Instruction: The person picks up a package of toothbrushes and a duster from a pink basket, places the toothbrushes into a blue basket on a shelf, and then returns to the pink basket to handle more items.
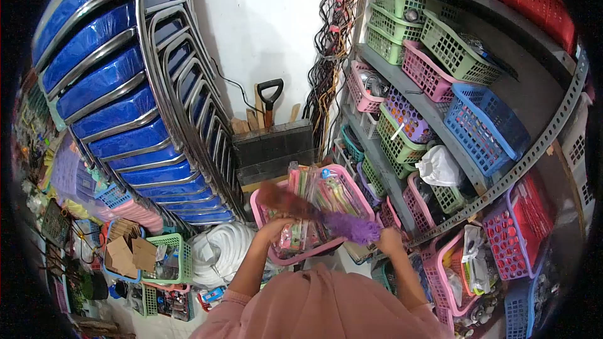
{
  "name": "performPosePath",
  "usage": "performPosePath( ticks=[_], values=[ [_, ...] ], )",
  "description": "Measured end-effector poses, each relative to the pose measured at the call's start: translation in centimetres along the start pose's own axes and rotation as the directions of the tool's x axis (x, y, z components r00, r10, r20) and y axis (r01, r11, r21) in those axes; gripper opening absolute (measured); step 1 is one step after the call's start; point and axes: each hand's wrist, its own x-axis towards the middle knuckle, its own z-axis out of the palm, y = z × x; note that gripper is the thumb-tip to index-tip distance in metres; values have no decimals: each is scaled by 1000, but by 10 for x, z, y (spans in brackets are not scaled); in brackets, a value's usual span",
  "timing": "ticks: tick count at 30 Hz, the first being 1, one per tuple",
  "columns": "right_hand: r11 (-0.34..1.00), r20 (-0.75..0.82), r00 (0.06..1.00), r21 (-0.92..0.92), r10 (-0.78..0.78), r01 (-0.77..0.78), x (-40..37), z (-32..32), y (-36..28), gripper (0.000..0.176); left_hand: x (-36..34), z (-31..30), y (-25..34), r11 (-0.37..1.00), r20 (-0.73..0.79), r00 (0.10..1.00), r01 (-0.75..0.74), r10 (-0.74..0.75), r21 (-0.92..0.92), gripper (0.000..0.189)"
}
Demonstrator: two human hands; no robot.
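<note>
A pink basket (366, 206) in front of me holds long clear packets (306, 235) and colourful wrapped items (333, 189). Across it lies a fluffy duster (352, 226), purple toward the right and brown toward the left, its brown part blurred. My right hand (391, 241) is closed at the purple end, beyond the basket's right side. At the left side of the basket, my left hand (275, 230) has its fingers closed over the rim, beside the packets.
Stacked blue chairs (135, 107) with metal frames stand at the left. Shelves (433, 110) of plastic baskets line the right. Behind the pink basket are a black box (273, 150) and a black-handled tool (270, 97). A white coiled hose (220, 254) and a green basket (182, 260) are lower left.
</note>
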Motion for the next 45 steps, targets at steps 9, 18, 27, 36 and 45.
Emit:
performPosePath(
  ticks=[9,18,27,36,45],
  values=[
    [999,-26,1000,-44,6,-7,1,13,7,29,-9,4,4,999,22,1000,-3,2,42,47],
    [1000,48,999,21,20,-21,-6,7,3,31,-15,-3,4,955,10,1000,8,-5,-298,31],
    [998,-14,999,47,-37,38,-8,6,0,28,-15,17,16,816,-281,899,-427,336,-389,52],
    [999,38,999,48,-5,3,-9,17,0,34,15,-12,1,722,-162,881,-459,444,-517,50],
    [996,74,997,88,-23,17,-13,3,-22,33,27,-41,-19,667,-50,836,-470,546,-579,34]
  ],
)
